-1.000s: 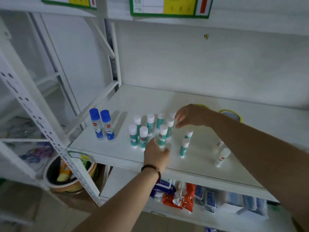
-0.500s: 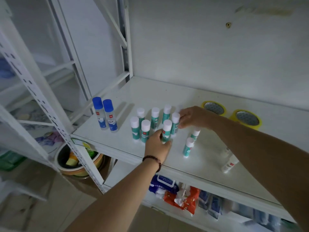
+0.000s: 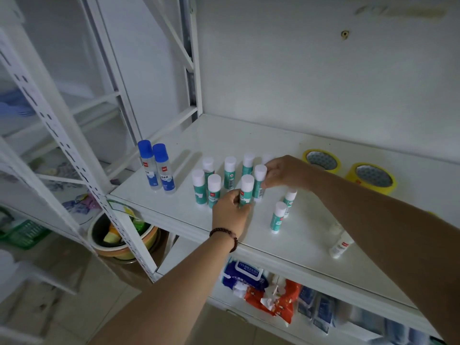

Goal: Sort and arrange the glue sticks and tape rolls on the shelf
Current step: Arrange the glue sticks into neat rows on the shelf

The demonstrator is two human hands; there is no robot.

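Several green glue sticks with white caps stand in two rows on the white shelf (image 3: 249, 135). My left hand (image 3: 230, 211) grips the front-row glue stick (image 3: 246, 189) near its base. My right hand (image 3: 282, 171) pinches the neighbouring glue stick (image 3: 259, 181) behind it. Two more green glue sticks (image 3: 277, 216) stand apart to the right. Two blue-capped liquid glue bottles (image 3: 156, 166) stand at the shelf's left. Two yellow tape rolls (image 3: 371, 178) lie flat at the back right. A small white glue stick (image 3: 341, 245) lies tipped near the front right.
A perforated white upright (image 3: 82, 175) frames the shelf's left front corner. Below left sits a bowl (image 3: 119, 242) with coloured items. The lower shelf holds wipe packets (image 3: 245, 276) and red packaging (image 3: 278, 300). A green basket (image 3: 23, 235) is at the far left.
Both hands have stayed on the green glue-stick cluster, closing the front sticks together. The camera has tilted down and nearer, so the tape rolls show fully.
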